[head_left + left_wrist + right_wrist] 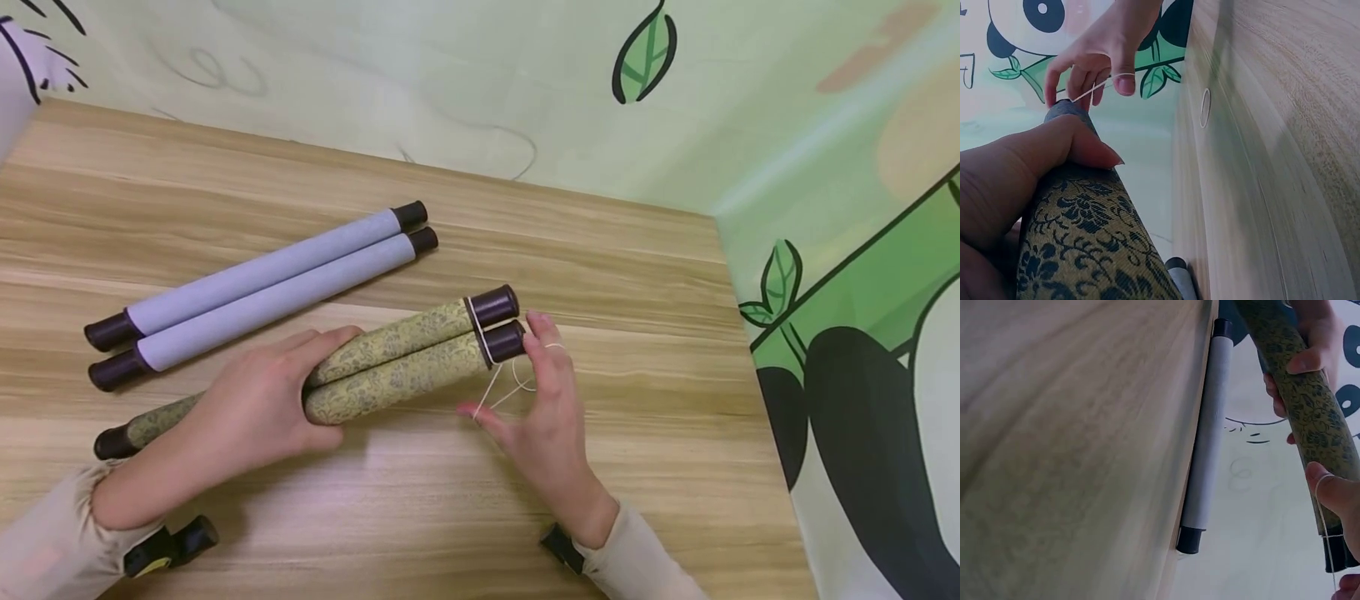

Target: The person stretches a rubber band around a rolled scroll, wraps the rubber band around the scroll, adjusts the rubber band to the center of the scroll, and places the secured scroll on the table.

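A scroll with yellow-green patterned cloth [405, 367], rolled from both ends into two parallel rolls with dark end knobs, is tilted above the table. Around its middle my left hand [258, 400] grips both rolls, thumb on the near side. A thin white rubber band [486, 343] circles the rolls beside the right-hand knobs. My right hand [551, 408] holds part of the band stretched between its thumb and fingers, fingertips at the knobs. In the right wrist view, the band loops over the right thumb [1329, 487].
Behind lies a second scroll with pale blue rolls [277, 287] and dark knobs, flat on the wooden table [637, 292]. Another white loop [1205, 107] lies on the tabletop to the right. Painted walls [450, 83] bound the table at the back and right.
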Demonstrator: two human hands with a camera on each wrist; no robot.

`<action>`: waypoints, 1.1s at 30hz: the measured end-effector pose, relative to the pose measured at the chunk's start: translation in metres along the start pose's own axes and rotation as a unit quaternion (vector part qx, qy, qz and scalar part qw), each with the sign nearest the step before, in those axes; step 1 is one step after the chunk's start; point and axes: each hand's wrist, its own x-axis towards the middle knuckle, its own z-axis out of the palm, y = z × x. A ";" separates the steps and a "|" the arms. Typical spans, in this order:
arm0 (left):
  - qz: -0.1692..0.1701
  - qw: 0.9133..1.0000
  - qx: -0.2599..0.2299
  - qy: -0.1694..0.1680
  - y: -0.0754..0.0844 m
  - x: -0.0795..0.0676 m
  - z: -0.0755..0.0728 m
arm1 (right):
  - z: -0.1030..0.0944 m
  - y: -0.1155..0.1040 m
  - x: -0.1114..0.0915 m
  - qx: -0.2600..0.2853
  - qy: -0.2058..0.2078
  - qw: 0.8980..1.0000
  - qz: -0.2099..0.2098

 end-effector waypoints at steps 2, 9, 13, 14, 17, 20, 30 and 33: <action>-0.003 1.000 0.002 -0.011 0.001 0.000 0.000 | 0.000 0.002 0.000 -0.008 0.000 0.999 -0.032; 0.008 0.998 0.004 -0.066 -0.002 -0.002 -0.003 | -0.009 0.014 0.003 0.007 -0.069 0.989 -0.129; 0.037 0.993 0.014 -0.113 -0.006 -0.003 -0.006 | -0.020 0.022 0.009 0.068 -0.140 0.975 -0.159; 0.045 0.992 0.017 -0.119 -0.007 -0.004 -0.007 | -0.022 0.022 0.011 0.091 -0.160 0.971 -0.153; 0.072 0.991 0.023 -0.109 -0.008 -0.005 -0.006 | -0.026 0.019 0.016 0.163 -0.208 0.958 -0.111; 0.099 0.991 0.026 -0.084 -0.007 -0.006 -0.005 | -0.028 0.013 0.018 0.266 -0.221 0.938 -0.031; 0.110 0.991 0.058 -0.052 -0.003 -0.008 -0.009 | -0.030 0.002 0.019 0.485 -0.227 0.829 0.165; 0.115 0.990 0.071 -0.049 -0.003 -0.008 -0.009 | -0.032 0.005 0.018 0.502 -0.259 0.802 0.191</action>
